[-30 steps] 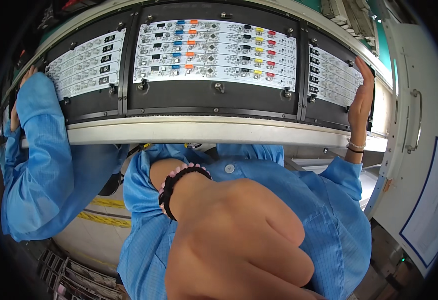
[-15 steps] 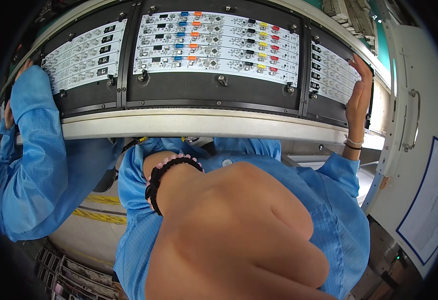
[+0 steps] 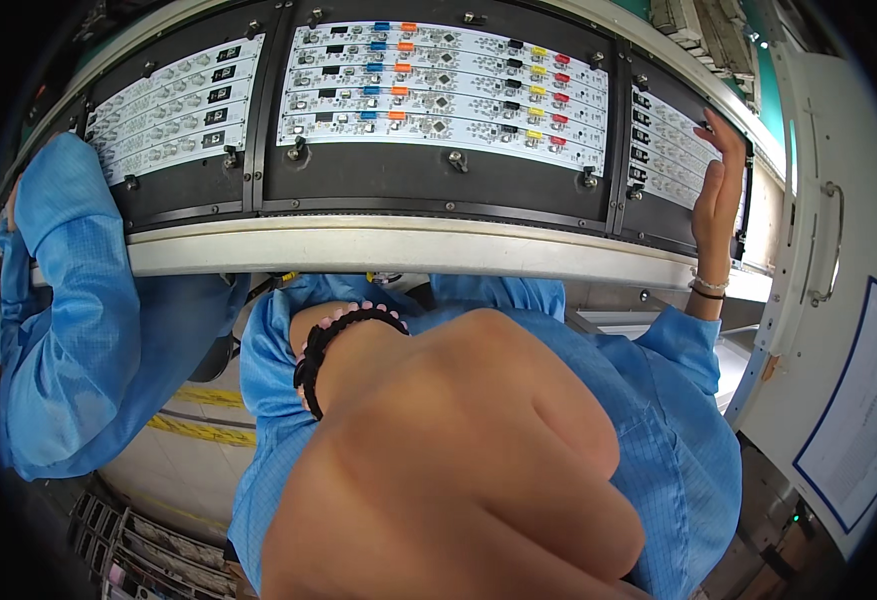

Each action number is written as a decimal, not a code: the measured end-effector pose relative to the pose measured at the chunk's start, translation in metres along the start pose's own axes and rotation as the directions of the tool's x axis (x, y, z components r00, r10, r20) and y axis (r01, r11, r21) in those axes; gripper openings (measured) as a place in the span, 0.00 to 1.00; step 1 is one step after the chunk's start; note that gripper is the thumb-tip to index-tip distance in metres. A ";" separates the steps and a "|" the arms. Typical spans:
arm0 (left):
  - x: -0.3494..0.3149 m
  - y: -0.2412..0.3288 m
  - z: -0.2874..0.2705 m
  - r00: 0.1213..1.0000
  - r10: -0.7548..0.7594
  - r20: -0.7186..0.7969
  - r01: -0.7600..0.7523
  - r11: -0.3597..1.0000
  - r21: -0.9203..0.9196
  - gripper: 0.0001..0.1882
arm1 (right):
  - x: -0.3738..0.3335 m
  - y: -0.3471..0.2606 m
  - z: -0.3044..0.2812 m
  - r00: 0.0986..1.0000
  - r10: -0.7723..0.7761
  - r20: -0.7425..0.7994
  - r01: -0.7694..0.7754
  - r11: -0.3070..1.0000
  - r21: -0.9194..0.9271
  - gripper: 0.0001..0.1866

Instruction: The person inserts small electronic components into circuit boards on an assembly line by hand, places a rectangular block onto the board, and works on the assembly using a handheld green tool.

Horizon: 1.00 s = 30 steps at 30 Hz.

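My left hand [image 3: 458, 450] looms large in the foreground, a black hair tie with pink beads [image 3: 308, 370] round its wrist. Its knuckles are bent and its fingertips are hidden, so anything in its grasp does not show. At the right, my right hand [image 3: 720, 195] stands with straight fingers and thumb apart, holding nothing. It is beside the right end of a black carrier [image 3: 648, 215]; whether it touches is unclear. White circuit boards [image 3: 443, 82] lie in rows in the black carriers, bearing blue, orange, black, yellow and red parts.
A pale metal rail [image 3: 408, 247] runs along the carriers' near side. At the left, a co-worker's blue sleeve [image 3: 78, 300] reaches over the rail. A white cabinet [image 3: 818, 130] with a metal handle stands at the right. Yellow floor tape [image 3: 198, 428] shows below.
The carriers and boards have shifted slightly right. My left hand has moved a little left and down; my right hand has barely moved. The co-worker's fingers at the carrier's left end no longer show.
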<state>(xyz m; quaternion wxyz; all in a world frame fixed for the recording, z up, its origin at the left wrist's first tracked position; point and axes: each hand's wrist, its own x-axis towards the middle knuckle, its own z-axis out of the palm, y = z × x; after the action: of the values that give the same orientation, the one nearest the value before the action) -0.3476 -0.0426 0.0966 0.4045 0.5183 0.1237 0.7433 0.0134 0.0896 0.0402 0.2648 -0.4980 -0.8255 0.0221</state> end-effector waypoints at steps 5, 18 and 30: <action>0.002 -0.004 -0.005 0.999 -0.026 -0.045 0.028 0.999 0.040 0.23 | 0.000 -0.001 0.002 1.000 0.022 -0.005 -0.022 0.999 0.029 0.29; 0.000 0.000 -0.016 0.984 -0.098 -0.147 0.114 0.988 0.100 0.18 | 0.007 -0.016 0.006 1.000 0.013 0.022 -0.015 0.998 0.064 0.27; 0.012 -0.012 -0.013 0.959 -0.259 -0.117 0.273 0.953 0.130 0.03 | 0.062 -0.099 0.027 0.980 -0.144 0.136 0.122 0.979 0.161 0.22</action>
<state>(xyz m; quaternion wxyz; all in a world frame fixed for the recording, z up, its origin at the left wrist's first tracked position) -0.3551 -0.0229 0.0921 0.4557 0.4874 0.2658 0.6958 -0.1017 0.0982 0.0722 0.2411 -0.4170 -0.8702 0.1039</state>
